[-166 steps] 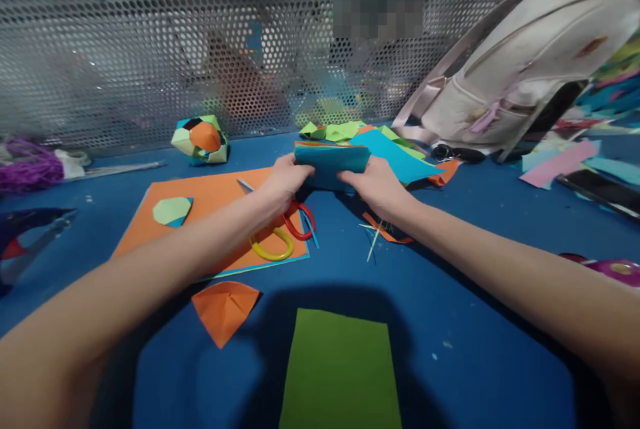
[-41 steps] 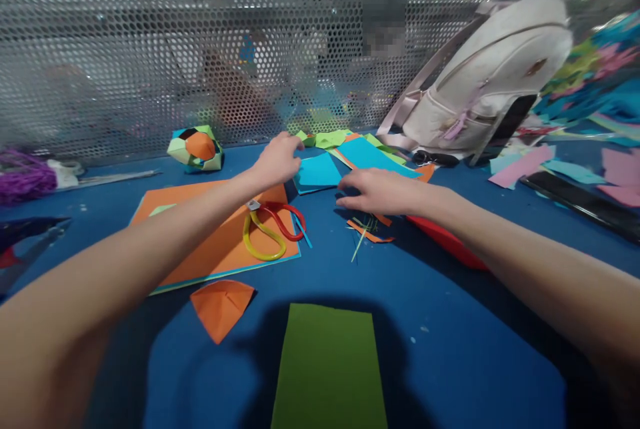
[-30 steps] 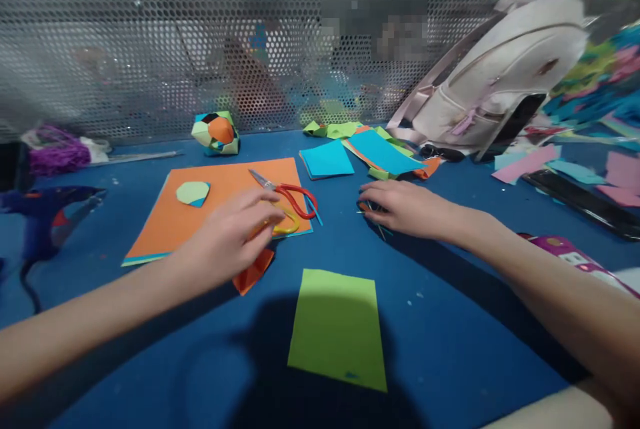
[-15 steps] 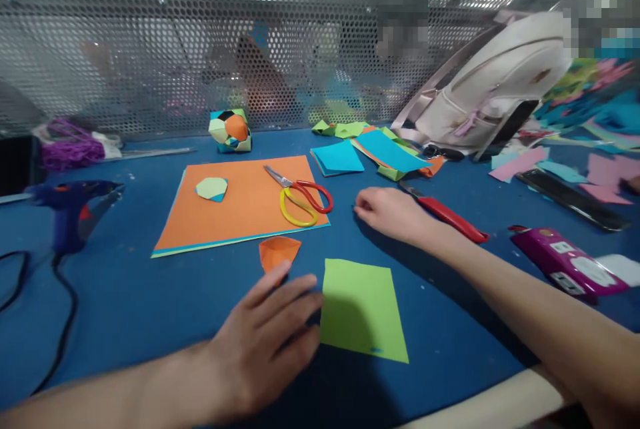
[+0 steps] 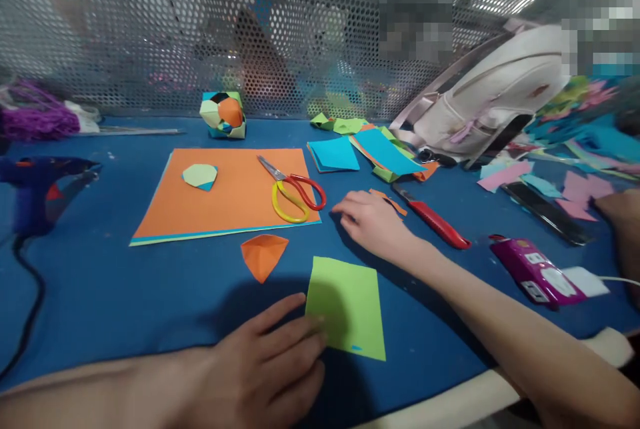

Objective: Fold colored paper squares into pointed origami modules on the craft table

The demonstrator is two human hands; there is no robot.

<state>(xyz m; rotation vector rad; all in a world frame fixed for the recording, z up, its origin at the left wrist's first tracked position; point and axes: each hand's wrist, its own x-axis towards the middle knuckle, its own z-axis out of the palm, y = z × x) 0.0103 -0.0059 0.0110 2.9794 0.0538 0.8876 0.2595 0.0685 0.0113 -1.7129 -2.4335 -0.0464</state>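
Observation:
My left hand [image 5: 280,362] hovers at the left edge of a light green square of paper [image 5: 357,302], fingers stretched out and holding nothing. It casts a shadow over the sheet. Just beyond it lies a folded orange paper piece [image 5: 264,257]. My right hand [image 5: 373,223] rests low over the table, fingers loosely extended and nothing seen in them. To its left are scissors [image 5: 293,192] with one red and one yellow handle, lying on stacked orange sheets [image 5: 225,205]. Orange scraps [image 5: 390,201] lie right beside this hand.
A blue glue gun [image 5: 35,195] stands at left. Behind are a paper ball [image 5: 223,114], purple yarn [image 5: 40,112] and blue paper squares [image 5: 333,153]. Red-handled pliers [image 5: 440,222], a purple power strip [image 5: 535,272] and a backpack [image 5: 495,95] are at right. Another person's hand [image 5: 623,215] shows at the right edge.
My left hand has drawn back from the folded orange piece, which now shows whole. My right hand has shifted toward the scissors and its fingers have loosened, uncovering orange scraps. The view has moved slightly.

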